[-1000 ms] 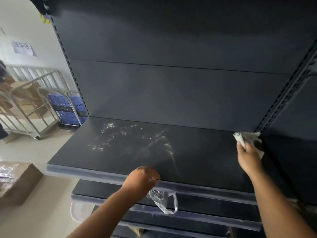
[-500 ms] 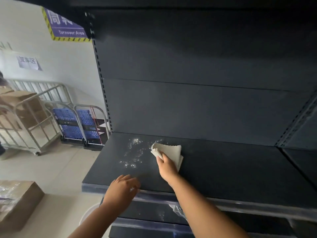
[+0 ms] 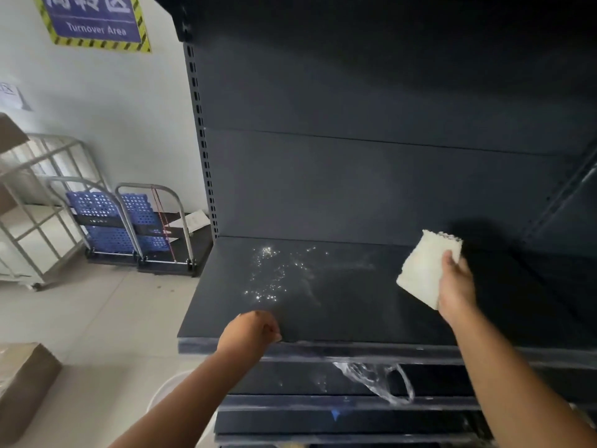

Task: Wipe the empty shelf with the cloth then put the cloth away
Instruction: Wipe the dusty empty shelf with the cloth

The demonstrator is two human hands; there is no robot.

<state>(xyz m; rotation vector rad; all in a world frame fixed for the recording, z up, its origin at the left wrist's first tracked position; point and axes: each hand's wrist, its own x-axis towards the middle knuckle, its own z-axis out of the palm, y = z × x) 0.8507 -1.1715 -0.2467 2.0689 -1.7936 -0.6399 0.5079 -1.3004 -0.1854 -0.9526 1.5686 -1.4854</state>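
Observation:
The empty dark shelf [image 3: 355,318] spans the middle of the view, with white specks and a faint smear on its left half. My right hand [image 3: 455,279] grips a folded white cloth [image 3: 423,270] and holds it lifted over the right part of the shelf. My left hand [image 3: 248,331] rests in a loose fist on the shelf's front edge, left of centre, with nothing visible in it.
A clear plastic bag [image 3: 378,379] hangs on the lower shelf. Two blue platform trolleys [image 3: 129,221] and a metal cage cart [image 3: 35,205] stand against the left wall. A cardboard box [image 3: 22,383] sits on the floor at lower left, a white bucket rim [image 3: 171,389] below the shelf.
My right hand has swept the cloth from the shelf's left part to the right and lifted it. The view has shifted left. The left hand stays at the front edge.

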